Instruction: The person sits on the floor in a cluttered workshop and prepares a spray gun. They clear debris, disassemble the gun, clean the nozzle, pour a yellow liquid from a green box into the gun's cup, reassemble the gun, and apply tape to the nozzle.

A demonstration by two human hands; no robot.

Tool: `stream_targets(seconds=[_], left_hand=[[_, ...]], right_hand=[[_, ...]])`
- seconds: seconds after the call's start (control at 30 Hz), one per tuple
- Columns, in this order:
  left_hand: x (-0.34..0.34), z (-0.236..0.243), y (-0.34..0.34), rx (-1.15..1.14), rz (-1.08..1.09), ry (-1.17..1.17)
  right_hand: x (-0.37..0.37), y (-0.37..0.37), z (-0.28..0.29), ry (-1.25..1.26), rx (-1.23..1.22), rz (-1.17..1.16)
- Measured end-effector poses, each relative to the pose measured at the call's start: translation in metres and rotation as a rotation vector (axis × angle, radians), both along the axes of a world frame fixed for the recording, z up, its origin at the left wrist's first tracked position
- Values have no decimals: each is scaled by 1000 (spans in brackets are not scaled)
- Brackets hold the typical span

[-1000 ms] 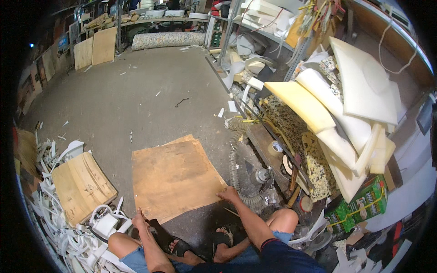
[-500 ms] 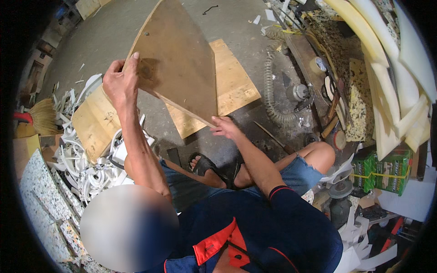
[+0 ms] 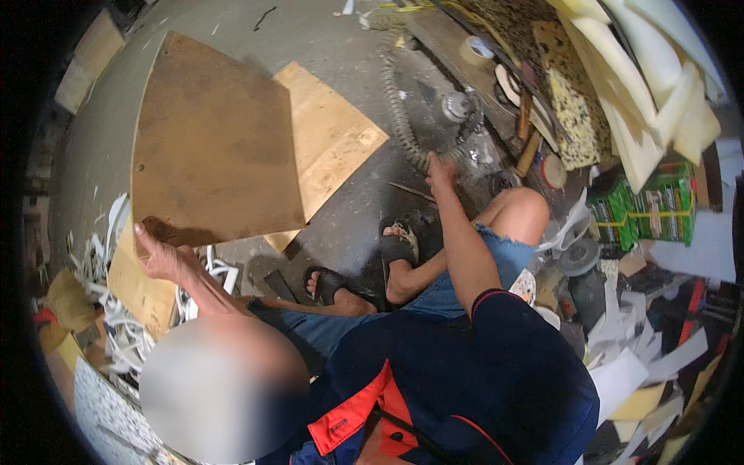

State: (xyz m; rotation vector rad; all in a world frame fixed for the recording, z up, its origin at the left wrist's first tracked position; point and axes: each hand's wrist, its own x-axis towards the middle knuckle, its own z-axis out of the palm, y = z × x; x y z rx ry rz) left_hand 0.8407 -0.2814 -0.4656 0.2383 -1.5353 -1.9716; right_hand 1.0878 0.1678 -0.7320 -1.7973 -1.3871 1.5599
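Note:
My left hand [image 3: 164, 257] grips a large brown wooden board [image 3: 217, 147] by its near left corner, with the thumb on the upper face. The board is held tilted over the floor and has a curved far edge. Part of a lighter plywood panel [image 3: 333, 139] shows beneath it. My right hand [image 3: 443, 172] is off the board, down beside a ribbed grey hose [image 3: 401, 124]. Its fingers are partly hidden, and whether they touch the hose cannot be made out. A thin pointed tool [image 3: 412, 191] lies next to that wrist, its rear end behind my forearm.
White scrap strips [image 3: 124, 325] and another plywood piece [image 3: 143, 287] lie at left. On the right are a round metal power tool [image 3: 457, 106], a tape roll [image 3: 475, 51], cream foam sheets [image 3: 643, 101] and green packages [image 3: 659, 205]. My sandalled feet [image 3: 399, 248] rest on the floor.
My right hand has let go of the board and moved right toward the hose. The left hand has lowered the board, which now lies flatter and further left. The view has shifted rightward.

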Motion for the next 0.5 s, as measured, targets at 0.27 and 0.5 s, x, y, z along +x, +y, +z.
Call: stream_targets(seconds=[0.27,0.5], left_hand=[[-49,23,-17,-217,-291,136],[-51,-45,-60,-620,40,-301]], right_hand=[[-4,108,1,-176,356,-111],[-4,168,-17,221,244,28]])
